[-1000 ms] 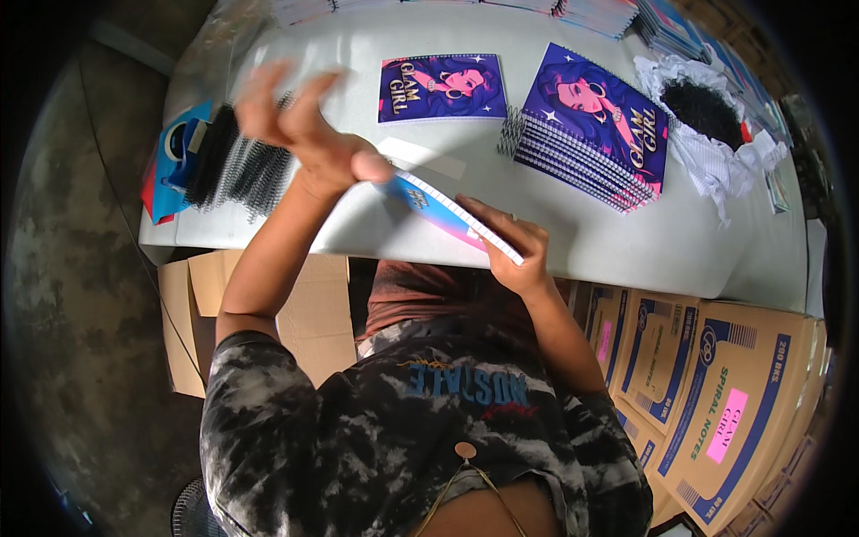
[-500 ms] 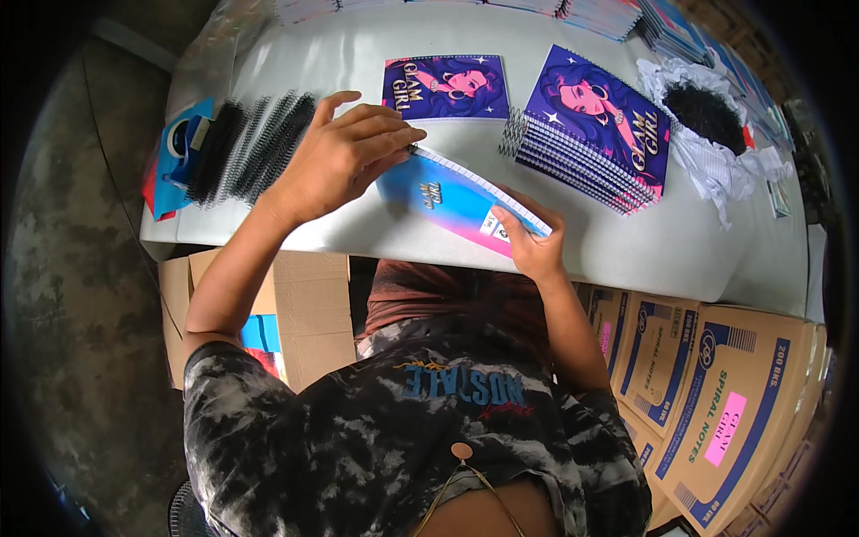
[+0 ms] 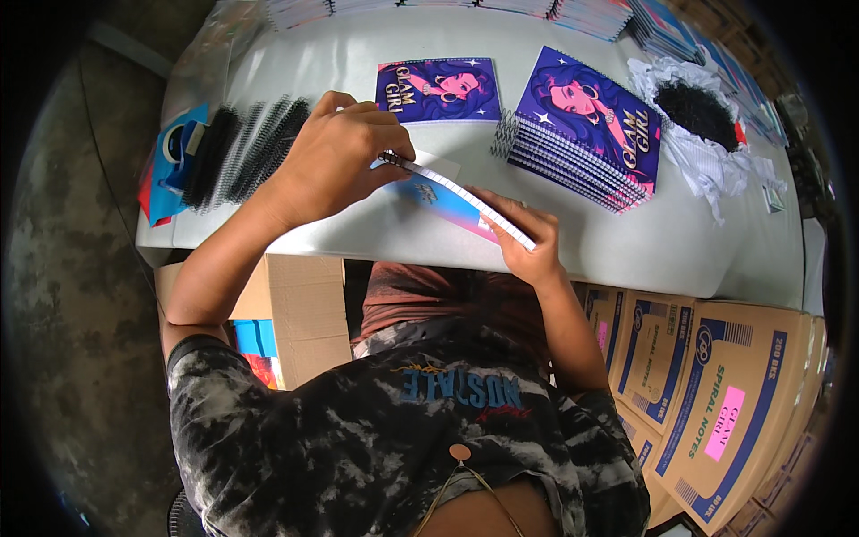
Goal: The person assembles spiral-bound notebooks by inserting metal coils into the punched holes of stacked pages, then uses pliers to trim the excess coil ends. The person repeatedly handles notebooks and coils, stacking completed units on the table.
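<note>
A notebook with a blue-and-pink cover [image 3: 440,206] is held slanting over the table's near edge, its white punched page edge facing up. My right hand [image 3: 530,240] grips its lower right end, with the thumb on the near cover and the fingers behind. At the upper left end, my left hand [image 3: 344,148] has its fingers closed around a short dark spiral coil [image 3: 390,158] on the punched edge. How much of the coil lies inside that hand is hidden. Just beyond lies a purple notebook [image 3: 438,89] with an illustrated cover.
Loose black spiral coils [image 3: 259,148] lie at the left, beside a tape roll [image 3: 173,143] on blue sheets. A stack of purple spiral notebooks [image 3: 586,125] stands at the right, near a dark coil tangle [image 3: 696,116] on crumpled paper. Cardboard boxes [image 3: 725,403] stand below right.
The notebook has tipped so that its page edge faces up more and less cover shows. My left hand has drawn in a little, its fingers more curled, and more coil shows beside it.
</note>
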A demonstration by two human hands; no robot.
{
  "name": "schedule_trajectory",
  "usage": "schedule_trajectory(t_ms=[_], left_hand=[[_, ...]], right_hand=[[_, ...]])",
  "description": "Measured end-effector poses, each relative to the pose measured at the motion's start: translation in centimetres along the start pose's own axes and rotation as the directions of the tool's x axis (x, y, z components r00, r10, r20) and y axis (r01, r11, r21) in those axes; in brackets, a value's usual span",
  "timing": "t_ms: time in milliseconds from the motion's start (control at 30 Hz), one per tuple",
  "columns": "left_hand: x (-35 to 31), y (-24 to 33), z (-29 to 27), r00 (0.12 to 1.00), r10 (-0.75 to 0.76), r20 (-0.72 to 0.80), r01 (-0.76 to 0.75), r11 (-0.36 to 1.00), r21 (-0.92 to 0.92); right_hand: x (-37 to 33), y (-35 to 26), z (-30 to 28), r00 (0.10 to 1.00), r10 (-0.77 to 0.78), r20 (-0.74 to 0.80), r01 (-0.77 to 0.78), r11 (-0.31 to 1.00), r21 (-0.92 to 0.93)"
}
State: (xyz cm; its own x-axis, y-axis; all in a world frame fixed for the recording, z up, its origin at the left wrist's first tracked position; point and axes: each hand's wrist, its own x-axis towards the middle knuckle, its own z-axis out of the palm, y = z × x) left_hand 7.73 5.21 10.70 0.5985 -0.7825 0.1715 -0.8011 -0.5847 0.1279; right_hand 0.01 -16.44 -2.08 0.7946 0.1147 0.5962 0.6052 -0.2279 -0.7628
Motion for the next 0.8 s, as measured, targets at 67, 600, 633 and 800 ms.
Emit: schedule_trajectory(t_ms=[67, 600, 633, 800], left_hand=[[-0.1, 0.5, 0.3, 0.999, -0.01, -0.048, 0.013, 0.998, 0.061], [0.0, -0.2, 0.6, 0.999, 0.04, 0.013, -0.041, 0.981, 0.191], [0.1, -0.2, 0.6, 0.999, 0.032, 0.003, -0.032, 0.983, 0.181], [-3.6, -1.7, 12.7, 0.894, 0.05, -0.446, -0.003, 0.994, 0.106]], right_hand=[[0.1, -0.1, 0.1, 1.0, -0.016, -0.004, 0.016, 1.0, -0.016], [-0.2, 0.2, -0.5, 0.987, 0.159, -0.01, -0.157, 0.983, 0.094], [-0.3, 0.2, -0.6, 0.987, 0.158, 0.011, -0.158, 0.984, 0.087], [-0.1, 0.4, 0.2, 0.999, 0.002, -0.036, -0.003, 1.0, -0.019]])
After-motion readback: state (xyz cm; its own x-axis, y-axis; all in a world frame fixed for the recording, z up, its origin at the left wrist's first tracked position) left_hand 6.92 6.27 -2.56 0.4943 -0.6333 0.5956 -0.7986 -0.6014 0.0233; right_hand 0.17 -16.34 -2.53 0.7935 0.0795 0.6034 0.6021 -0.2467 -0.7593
